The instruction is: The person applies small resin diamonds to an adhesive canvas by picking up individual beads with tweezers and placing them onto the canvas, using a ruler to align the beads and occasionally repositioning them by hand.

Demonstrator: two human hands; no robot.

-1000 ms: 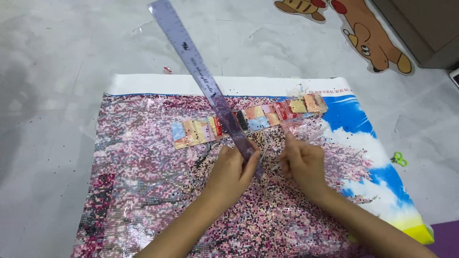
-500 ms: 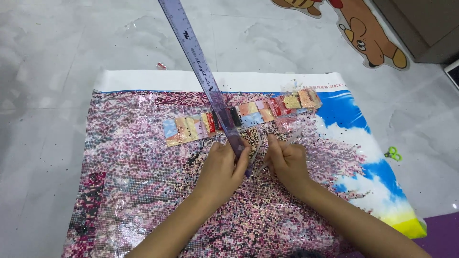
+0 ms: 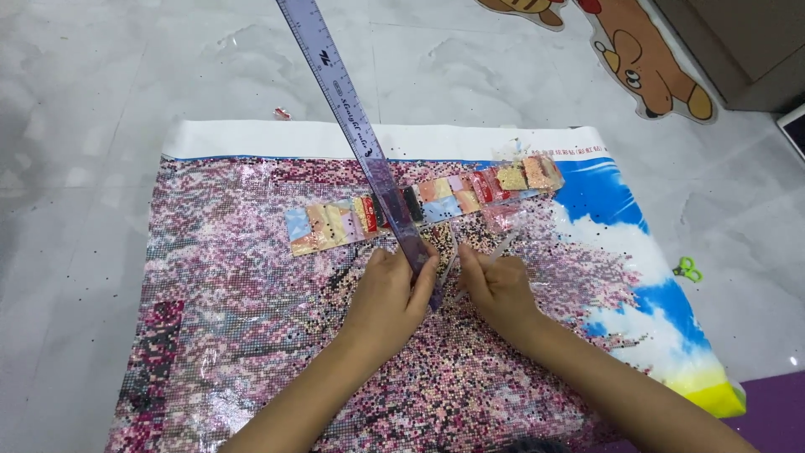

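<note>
A bead-mosaic canvas (image 3: 251, 319) is spread on the floor, largely filled; its blue sky corner appears bare. A translucent ruler (image 3: 360, 143) is pinned by the left hand (image 3: 387, 300), grip clamped; a pen (image 3: 495, 256) is pinched in the right hand (image 3: 496, 289).

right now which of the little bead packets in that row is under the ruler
The dark packet near the middle of the row: the translucent purple ruler crosses the row right beside it, while the pale blue and orange end packets lie uncovered.
</note>
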